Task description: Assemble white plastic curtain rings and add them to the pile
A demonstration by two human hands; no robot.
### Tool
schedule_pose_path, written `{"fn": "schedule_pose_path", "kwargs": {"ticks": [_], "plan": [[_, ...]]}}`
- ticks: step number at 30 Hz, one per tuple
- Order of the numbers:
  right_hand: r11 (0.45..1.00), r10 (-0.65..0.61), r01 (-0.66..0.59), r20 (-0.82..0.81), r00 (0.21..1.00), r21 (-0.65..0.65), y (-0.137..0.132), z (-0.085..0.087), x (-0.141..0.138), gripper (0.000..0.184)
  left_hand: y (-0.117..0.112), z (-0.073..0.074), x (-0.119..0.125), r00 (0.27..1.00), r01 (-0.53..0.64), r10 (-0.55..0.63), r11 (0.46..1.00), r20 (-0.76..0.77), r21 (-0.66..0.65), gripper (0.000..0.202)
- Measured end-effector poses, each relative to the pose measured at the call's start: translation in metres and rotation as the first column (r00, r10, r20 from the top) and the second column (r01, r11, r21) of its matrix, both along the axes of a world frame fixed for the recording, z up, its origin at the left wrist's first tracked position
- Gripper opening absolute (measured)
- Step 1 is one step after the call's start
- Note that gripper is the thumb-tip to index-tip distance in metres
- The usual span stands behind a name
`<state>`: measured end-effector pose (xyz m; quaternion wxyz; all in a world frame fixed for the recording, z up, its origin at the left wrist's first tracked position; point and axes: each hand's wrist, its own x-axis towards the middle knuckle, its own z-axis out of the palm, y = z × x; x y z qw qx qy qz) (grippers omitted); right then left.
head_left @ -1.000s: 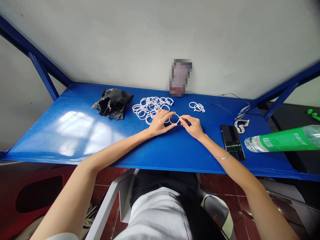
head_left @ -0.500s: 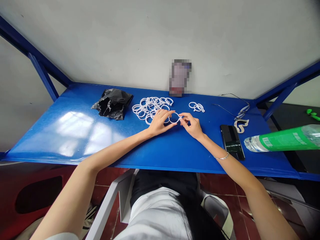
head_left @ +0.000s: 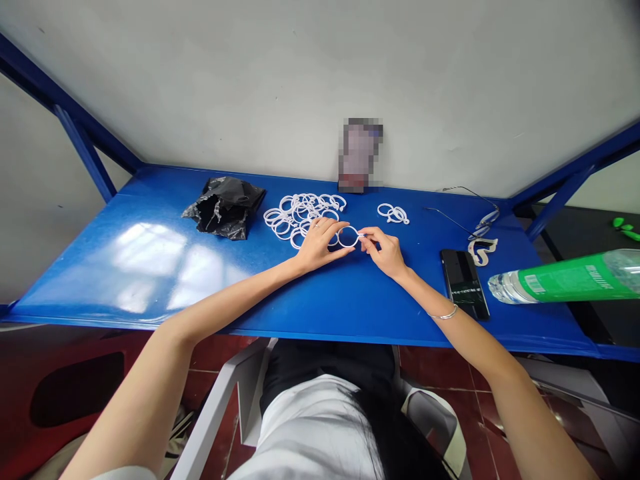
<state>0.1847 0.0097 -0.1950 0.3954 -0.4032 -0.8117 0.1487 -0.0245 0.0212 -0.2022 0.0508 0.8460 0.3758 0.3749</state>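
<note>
Person seated at a blue flat-topped table, both arms stretched fwd. Between the two hands is one thin white plastic ring, just above the tabletop near the middle of the table.

L hand is at 9 o'clock of the ring. Its thumb and fingers are curled in and pinched on the ring's L side, w/ the other fingers arched over it. R hand is at 3 o'clock, w/ thumb and forefinger tips closed tight on the ring's R edge and the rest of the fingers folded under. So both grips are closed on the same ring, not wide at all. Can't tell if the ring touches the table.

A loose pile of white plastic rings lies at 10 o'clock of the held ring, touching the L hand's knuckle side. A small cluster of linked white rings sits at 2 o'clock, apart from the R hand. A crumpled black plastic bag is further out at 10 o'clock, beyond the pile.

At 4 o'clock a black smartphone lies flat, and past it a clear plastic bottle with green label lies on its side at the table's R end. A thin silver bangle is on the R wrist.
</note>
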Motion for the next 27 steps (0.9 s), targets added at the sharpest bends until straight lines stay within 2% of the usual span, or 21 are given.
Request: {"fn": "schedule_pose_path", "kwargs": {"ticks": [15,27], "plan": [[1.0,0.003,-0.003,0.032,0.999,0.014,0.0005,-0.0015,-0.0001,0.019,0.0008,-0.0015,0.0008,1.0,0.019,-0.018,0.999,-0.016,0.05,0.048],[0.999,-0.004,0.001,0.063,0.998,0.04,0.0001,-0.0022,-0.0004,0.021,-0.0006,0.0007,0.0008,0.999,0.04,-0.04,0.999,-0.029,0.014,0.047]]}}
